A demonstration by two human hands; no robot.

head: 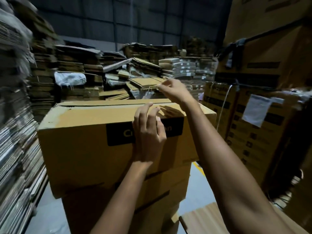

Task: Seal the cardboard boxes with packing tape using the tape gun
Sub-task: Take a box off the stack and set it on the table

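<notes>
Box [94, 132] lies crosswise before both hands; left hand [149, 132], fingers curled, rests nearest, right hand [173, 92] pinches something thin beyond.

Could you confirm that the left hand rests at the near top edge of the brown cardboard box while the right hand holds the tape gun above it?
Not quite: in the head view no tape gun is visible. The left hand is at the brown cardboard box's near top edge, but the right hand hovers above with fingers pinched together.

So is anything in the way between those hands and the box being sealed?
Nothing visible. The left hand already rests on the top brown cardboard box at its near edge; the right hand hovers just above its lid. No tape gun is in view.
</notes>
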